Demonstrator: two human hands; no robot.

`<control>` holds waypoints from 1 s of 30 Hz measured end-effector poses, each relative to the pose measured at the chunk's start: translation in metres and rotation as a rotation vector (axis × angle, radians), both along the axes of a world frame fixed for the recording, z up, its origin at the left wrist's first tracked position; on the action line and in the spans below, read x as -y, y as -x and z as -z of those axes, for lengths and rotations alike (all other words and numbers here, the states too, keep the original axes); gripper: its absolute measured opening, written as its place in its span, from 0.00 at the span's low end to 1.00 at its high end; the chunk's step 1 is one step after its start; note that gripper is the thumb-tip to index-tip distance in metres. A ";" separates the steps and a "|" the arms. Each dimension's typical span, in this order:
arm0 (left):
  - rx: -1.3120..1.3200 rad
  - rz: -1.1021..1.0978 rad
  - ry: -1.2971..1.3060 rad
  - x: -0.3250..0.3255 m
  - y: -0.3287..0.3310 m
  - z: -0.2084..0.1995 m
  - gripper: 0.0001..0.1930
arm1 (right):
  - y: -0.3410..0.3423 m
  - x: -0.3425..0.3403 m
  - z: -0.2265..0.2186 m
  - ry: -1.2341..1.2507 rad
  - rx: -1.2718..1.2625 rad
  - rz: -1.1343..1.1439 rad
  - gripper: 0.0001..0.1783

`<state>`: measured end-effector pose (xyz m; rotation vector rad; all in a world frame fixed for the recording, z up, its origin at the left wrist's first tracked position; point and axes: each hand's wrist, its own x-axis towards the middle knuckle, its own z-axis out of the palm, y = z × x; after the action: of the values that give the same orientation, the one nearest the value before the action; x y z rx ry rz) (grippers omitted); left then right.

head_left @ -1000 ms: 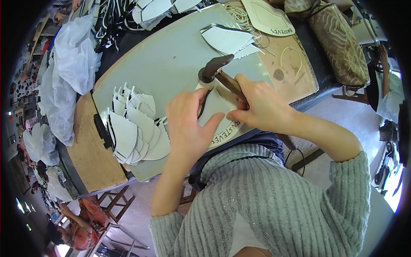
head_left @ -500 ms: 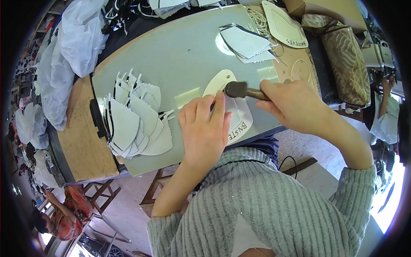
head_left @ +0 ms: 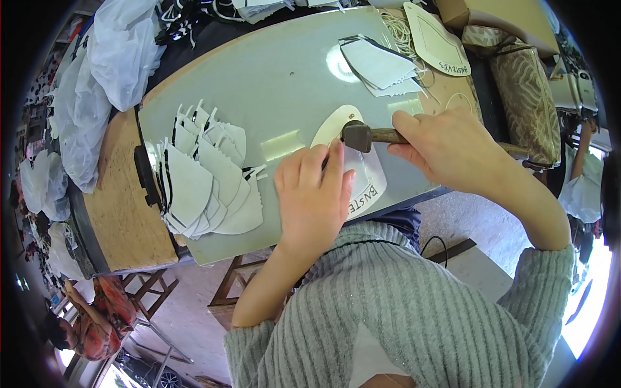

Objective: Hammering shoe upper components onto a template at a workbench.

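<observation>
My right hand [head_left: 446, 149] is closed around the wooden handle of a hammer [head_left: 357, 137]. Its dark head is over the upper part of a cream template board [head_left: 333, 125] with black lettering, at the near edge of the table. A white cut piece [head_left: 358, 174] lies on the board. My left hand [head_left: 310, 197] rests on this piece with fingers stretched out, the fingertips right beside the hammer head. A dark edge shows between two of its fingers. Part of the board and piece is hidden under that hand.
Left on the grey tabletop [head_left: 272, 84] lies a pile of white pieces with black edging [head_left: 217, 171]. A smaller stack [head_left: 381, 64] lies at the far right, near a second template [head_left: 436, 39], loose cord [head_left: 398, 29] and a patterned pouch [head_left: 525, 97]. White plastic bags [head_left: 123, 52] stand far left.
The hammer head has tilted slightly and sits close to the left fingertips. My right hand has risen a little. The left hand stays on the white piece; the whole view has shifted slightly.
</observation>
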<state>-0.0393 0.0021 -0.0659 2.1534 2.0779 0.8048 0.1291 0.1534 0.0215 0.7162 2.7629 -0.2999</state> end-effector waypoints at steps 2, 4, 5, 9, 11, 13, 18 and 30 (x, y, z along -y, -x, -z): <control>0.095 0.009 -0.020 -0.001 0.001 0.003 0.24 | 0.000 -0.003 0.002 0.001 -0.002 -0.011 0.17; 0.067 0.016 -0.073 -0.003 0.001 0.003 0.19 | -0.001 -0.005 0.002 0.005 -0.005 -0.025 0.18; 0.066 0.015 -0.072 -0.003 0.000 0.003 0.19 | -0.001 -0.006 0.000 0.001 -0.040 -0.024 0.17; 0.028 0.017 -0.051 -0.003 -0.001 -0.001 0.17 | -0.004 -0.003 0.004 -0.005 -0.113 0.000 0.18; 0.027 0.020 -0.047 -0.004 0.000 -0.001 0.17 | -0.003 -0.006 0.005 0.006 -0.050 0.005 0.18; 0.036 0.015 -0.026 -0.002 -0.001 -0.001 0.17 | -0.004 -0.007 0.006 0.019 0.013 0.008 0.18; 0.085 -0.061 -0.036 -0.001 0.000 -0.002 0.19 | -0.004 -0.004 0.009 0.054 -0.027 -0.014 0.18; -0.116 -0.039 -0.113 0.005 -0.005 0.003 0.16 | 0.001 -0.006 0.001 0.084 -0.097 0.029 0.19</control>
<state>-0.0341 -0.0028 -0.0686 2.2749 2.1857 0.8402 0.1277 0.1590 0.0203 0.7392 2.8126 -0.4659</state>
